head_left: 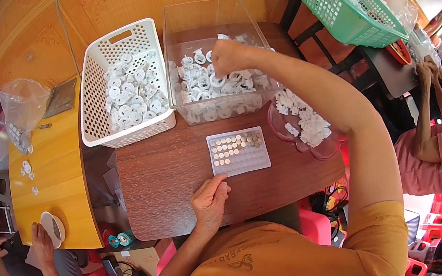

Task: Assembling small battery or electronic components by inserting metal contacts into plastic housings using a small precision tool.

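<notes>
My right hand (230, 54) reaches into the clear plastic bin (175, 25) of small white plastic parts (206, 82); its fingers are curled down among them, and whether they hold one is hidden. My left hand (209, 197) rests on the brown table, fingers loosely curled, holding nothing, its fingertips just below the small white tray (240, 161) of round metal discs. A pink shallow dish (324, 147) with more white parts sits under my right forearm.
A white perforated basket (94, 109) of white parts stands left of the clear bin. A green basket (326, 0) sits at the far right. A yellow table (57, 164) holds a plastic bag and a bowl. Other people work at left and right.
</notes>
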Tool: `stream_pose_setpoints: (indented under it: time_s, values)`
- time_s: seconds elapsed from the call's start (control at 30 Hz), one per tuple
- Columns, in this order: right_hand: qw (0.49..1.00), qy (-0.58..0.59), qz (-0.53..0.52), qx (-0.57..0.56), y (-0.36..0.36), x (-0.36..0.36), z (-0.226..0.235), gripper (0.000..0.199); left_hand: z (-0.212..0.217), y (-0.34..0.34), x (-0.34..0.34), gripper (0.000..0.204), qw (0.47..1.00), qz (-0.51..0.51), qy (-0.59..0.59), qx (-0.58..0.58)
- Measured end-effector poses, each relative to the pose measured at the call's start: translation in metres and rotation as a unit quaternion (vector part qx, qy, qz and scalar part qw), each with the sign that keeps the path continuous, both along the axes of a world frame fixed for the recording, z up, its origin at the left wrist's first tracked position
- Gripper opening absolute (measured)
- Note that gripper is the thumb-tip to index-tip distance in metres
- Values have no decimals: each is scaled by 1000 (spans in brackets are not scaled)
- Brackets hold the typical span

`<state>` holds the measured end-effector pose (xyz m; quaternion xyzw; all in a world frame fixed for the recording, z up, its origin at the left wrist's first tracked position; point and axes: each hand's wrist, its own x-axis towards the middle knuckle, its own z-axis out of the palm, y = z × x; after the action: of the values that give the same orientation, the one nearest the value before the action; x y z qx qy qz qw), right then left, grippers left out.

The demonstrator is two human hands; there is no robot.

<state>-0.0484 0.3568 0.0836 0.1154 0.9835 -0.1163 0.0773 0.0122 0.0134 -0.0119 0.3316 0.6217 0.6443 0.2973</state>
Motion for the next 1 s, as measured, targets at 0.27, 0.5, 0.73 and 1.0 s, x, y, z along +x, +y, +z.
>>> stream_pose_setpoints:
  time_s: [0.27,0.5,0.73,1.0]
  values:
    - [928,175,-152,-293,-50,86,88,8,9,-7,1,19,992,13,-112,-63]
    - [817,241,-204,-483,-142,145,63,13,59,-2,1,28,979,10,-185,88]
    - [622,222,-330,-674,-214,168,-8,12,53,3,8,46,970,-9,-220,97]
    - [533,253,-386,-709,-252,179,-26,14,35,-12,12,46,951,-51,-282,114]
